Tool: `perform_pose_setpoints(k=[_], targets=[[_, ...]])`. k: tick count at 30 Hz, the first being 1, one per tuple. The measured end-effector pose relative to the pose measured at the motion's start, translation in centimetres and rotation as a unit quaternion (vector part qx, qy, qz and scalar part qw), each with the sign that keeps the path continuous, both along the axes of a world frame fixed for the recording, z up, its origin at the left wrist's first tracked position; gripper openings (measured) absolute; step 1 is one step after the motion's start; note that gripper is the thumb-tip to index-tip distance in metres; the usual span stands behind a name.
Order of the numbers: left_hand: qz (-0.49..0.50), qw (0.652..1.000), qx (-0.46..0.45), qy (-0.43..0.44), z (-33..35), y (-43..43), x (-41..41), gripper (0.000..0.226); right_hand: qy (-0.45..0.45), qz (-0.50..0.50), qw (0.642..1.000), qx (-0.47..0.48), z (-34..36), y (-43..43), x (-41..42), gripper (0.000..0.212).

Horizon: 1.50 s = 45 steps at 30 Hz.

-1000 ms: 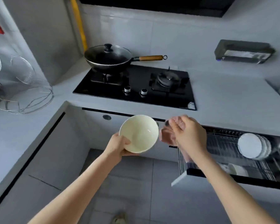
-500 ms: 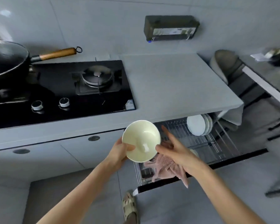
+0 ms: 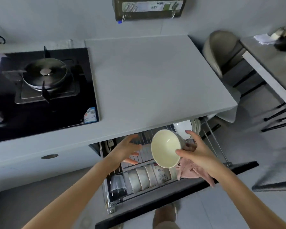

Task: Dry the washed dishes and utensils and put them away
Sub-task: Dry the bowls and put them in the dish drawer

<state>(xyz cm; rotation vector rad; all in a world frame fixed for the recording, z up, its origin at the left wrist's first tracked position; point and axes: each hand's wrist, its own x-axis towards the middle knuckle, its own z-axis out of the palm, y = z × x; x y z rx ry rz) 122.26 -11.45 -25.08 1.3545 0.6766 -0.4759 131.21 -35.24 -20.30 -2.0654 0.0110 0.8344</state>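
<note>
A cream bowl (image 3: pixel 165 148) is held tilted above the pulled-out wire dish drawer (image 3: pixel 216 142). My right hand (image 3: pixel 196 151) grips the bowl's right side and also holds a pink cloth (image 3: pixel 191 171) that hangs below it. My left hand (image 3: pixel 127 148) hovers just left of the bowl with fingers spread, holding nothing. In the drawer's front row stand several bowls on edge (image 3: pixel 147 177) beside an upturned clear cup (image 3: pixel 117 183). White plates (image 3: pixel 186 128) stand at the back right of the drawer.
The grey countertop (image 3: pixel 152 83) overhangs the back of the drawer. A black gas hob (image 3: pixel 40 90) lies to the left. A grey chair (image 3: pixel 221 52) and a table edge (image 3: pixel 269 70) stand at the right. My foot (image 3: pixel 165 217) is below the drawer front.
The bowl has passed from my left hand to my right hand and now sits over the drawer. My left hand let go and opened. The view swung right and down.
</note>
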Motion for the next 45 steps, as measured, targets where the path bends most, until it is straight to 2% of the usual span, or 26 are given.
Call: perform_pose_setpoints(k=[2, 5, 9, 11, 14, 19, 26, 31, 33, 38, 41, 43, 45], targets=[[0.029, 0.999, 0.016, 0.017, -0.5, -0.9, 1.6, 0.051, -0.057, 0.064, 0.990, -0.111, -1.6, -3.2, 3.7, 0.084], [0.090, 0.995, 0.025, 0.047, -1.7, -2.8, 3.5, 0.046, -0.105, 0.172, 0.942, -0.269, -4.6, -7.0, 8.7, 0.088], [0.157, 0.983, 0.038, 0.085, -3.1, -6.8, 5.0, 0.038, -0.123, 0.281, 0.886, -0.347, -10.1, -9.3, 13.5, 0.086], [0.178, 0.978, 0.037, 0.101, -3.8, -8.8, 5.4, 0.038, -0.104, 0.317, 0.877, -0.346, -12.8, -9.3, 14.2, 0.085], [0.223, 0.966, 0.034, 0.122, -4.7, -11.1, 5.1, 0.038, -0.065, 0.332, 0.882, -0.328, -16.7, -9.0, 13.9, 0.085], [0.283, 0.946, 0.027, 0.154, -5.6, -12.9, 3.5, 0.037, -0.081, 0.348, 0.853, -0.381, -21.1, -8.3, 12.1, 0.077], [0.365, 0.914, 0.016, 0.176, -6.5, -12.8, 1.0, 0.031, -0.087, 0.330, 0.851, -0.399, -25.6, -7.5, 10.4, 0.059], [0.418, 0.890, -0.005, 0.182, -7.1, -13.1, -0.9, 0.028, -0.092, 0.345, 0.835, -0.418, -26.4, -7.2, 10.7, 0.051], [0.426, 0.887, -0.008, 0.179, -7.3, -13.3, -1.6, 0.026, -0.097, 0.340, 0.840, -0.412, -26.7, -6.8, 10.1, 0.050], [0.456, 0.870, -0.011, 0.189, -7.7, -12.9, -3.3, 0.021, -0.038, 0.328, 0.856, -0.397, -28.0, -6.6, 9.2, 0.064], [0.461, 0.866, -0.007, 0.193, -7.9, -12.6, -3.9, 0.022, -0.019, 0.359, 0.844, -0.399, -27.3, -6.6, 9.9, 0.066], [0.462, 0.866, -0.007, 0.190, -7.7, -12.4, -4.1, 0.023, -0.028, 0.368, 0.840, -0.398, -26.1, -6.2, 10.0, 0.063], [0.470, 0.864, -0.011, 0.182, -7.3, -12.1, -4.5, 0.022, -0.080, 0.398, 0.827, -0.390, -24.4, -5.1, 10.0, 0.060]])
